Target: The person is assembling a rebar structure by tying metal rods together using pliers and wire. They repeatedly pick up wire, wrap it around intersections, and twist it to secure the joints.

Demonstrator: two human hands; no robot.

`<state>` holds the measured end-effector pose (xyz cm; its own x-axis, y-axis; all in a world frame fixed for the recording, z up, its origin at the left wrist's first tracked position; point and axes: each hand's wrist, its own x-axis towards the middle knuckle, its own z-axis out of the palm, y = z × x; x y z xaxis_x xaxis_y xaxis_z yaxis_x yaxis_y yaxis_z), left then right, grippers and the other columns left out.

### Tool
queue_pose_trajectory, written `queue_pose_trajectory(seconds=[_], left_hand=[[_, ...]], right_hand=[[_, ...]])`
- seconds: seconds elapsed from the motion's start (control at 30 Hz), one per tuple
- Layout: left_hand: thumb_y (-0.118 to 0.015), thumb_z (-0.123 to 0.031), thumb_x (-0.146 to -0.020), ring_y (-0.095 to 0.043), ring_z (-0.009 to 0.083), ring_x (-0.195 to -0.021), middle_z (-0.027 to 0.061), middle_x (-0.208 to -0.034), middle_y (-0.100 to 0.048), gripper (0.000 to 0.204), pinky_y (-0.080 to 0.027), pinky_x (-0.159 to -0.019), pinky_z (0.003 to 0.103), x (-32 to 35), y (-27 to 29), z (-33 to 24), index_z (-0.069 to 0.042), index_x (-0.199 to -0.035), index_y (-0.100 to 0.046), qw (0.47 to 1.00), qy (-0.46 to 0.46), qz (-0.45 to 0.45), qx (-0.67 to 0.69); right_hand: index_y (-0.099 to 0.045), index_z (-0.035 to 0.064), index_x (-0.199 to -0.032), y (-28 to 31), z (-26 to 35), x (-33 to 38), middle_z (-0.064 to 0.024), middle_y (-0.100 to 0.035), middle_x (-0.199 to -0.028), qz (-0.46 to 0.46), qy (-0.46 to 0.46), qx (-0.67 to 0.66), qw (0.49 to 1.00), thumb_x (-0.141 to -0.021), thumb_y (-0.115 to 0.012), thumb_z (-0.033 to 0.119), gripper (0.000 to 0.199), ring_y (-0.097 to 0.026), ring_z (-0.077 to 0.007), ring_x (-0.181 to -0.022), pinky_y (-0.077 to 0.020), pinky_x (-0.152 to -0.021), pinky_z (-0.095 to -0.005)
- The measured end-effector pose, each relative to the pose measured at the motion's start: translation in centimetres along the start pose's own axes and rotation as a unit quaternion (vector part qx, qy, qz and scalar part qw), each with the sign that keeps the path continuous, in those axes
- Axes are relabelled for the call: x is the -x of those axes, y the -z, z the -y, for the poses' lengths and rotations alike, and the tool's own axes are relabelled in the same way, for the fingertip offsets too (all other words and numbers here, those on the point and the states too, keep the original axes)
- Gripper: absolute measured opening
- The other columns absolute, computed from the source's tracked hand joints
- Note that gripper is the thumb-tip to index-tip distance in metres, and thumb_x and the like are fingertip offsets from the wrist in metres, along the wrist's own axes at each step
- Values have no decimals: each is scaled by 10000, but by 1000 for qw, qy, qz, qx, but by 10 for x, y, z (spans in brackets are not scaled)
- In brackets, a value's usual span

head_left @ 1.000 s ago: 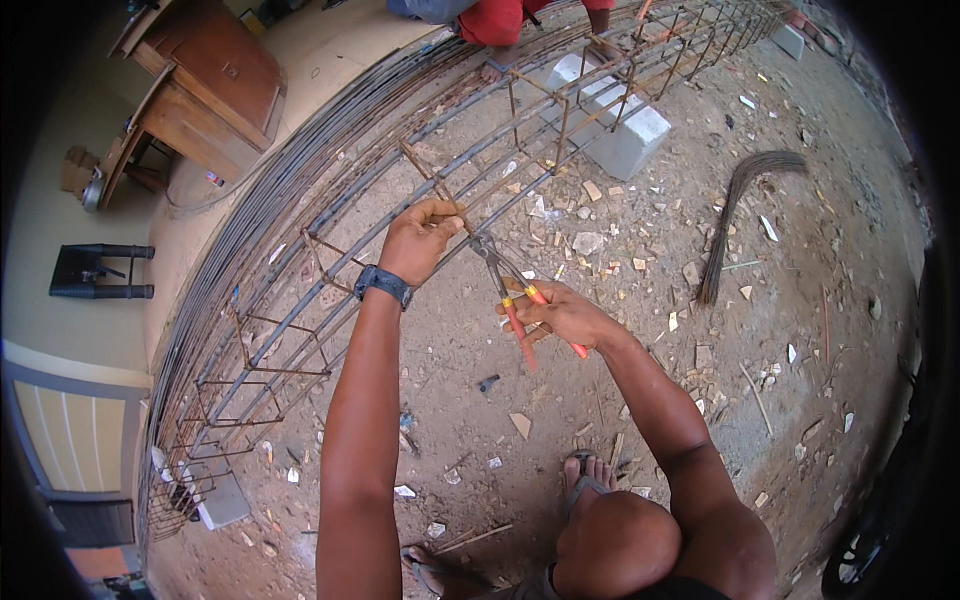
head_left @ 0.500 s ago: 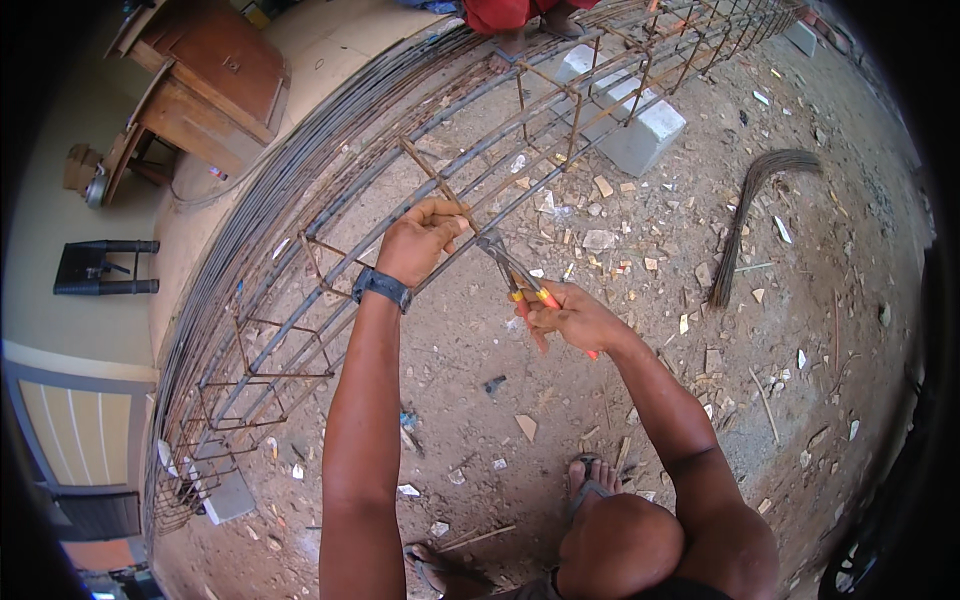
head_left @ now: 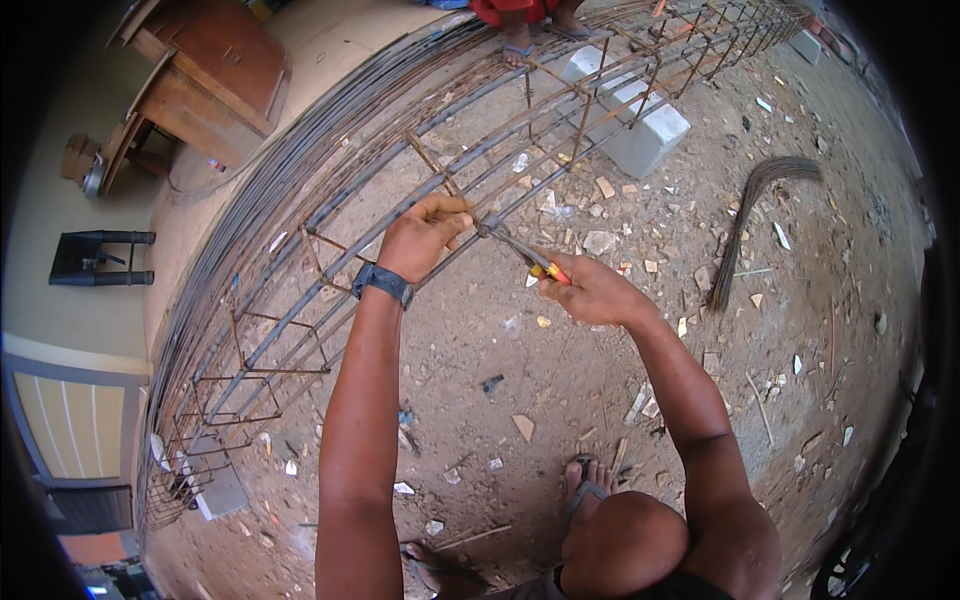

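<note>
My left hand, with a dark watch on its wrist, is closed around a rusty rebar stirrup where it meets a long bar of the rebar cage. Pincers with red and yellow handles are in my right hand, whose fingers wrap the grips. Their jaws touch the corner of the stirrup and bar, just right of my left fingertips. The handles look pressed together. Any tie wire at the jaws is too small to make out.
Concrete blocks stand under the cage at the upper right and lower left. A bundle of thin wire lies on the rubble-strewn ground. Long loose bars run beyond the cage. Another person's foot is at the top, near wooden furniture.
The pincers' handles have come together, and my right hand has swung up and slightly right with them. My left hand keeps its hold on the stirrup.
</note>
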<state>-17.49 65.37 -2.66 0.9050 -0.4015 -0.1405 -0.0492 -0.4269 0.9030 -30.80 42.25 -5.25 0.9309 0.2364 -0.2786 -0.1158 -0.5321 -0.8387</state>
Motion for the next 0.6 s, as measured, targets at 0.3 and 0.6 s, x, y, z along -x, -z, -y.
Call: queue_pose_trajectory(seconds=[0.3,0.6], left_hand=[[-717,-132,-892,-552,50,-629,-13,-804,-663,198,-382,-519,214,-1,-1,2,-57,-1074,-729,1000,13,-7,28],[-717,-88,-875,-525,66,-596,-2,-799,-663,148,-395,-519,228,-4,-3,9,-23,-1008,-717,998,13,-7,57]], right_hand=[[-548,21,-1306,-8,-20,-10,-78,-598,-709,-67,77,13,995,-998,-598,275,402,-594,-202,-615,-488,-592,-361],[-547,28,-1039,-44,-22,-18,-51,-593,-658,24,8,-158,987,-934,-658,422,422,-586,-198,-547,-485,-515,-356]])
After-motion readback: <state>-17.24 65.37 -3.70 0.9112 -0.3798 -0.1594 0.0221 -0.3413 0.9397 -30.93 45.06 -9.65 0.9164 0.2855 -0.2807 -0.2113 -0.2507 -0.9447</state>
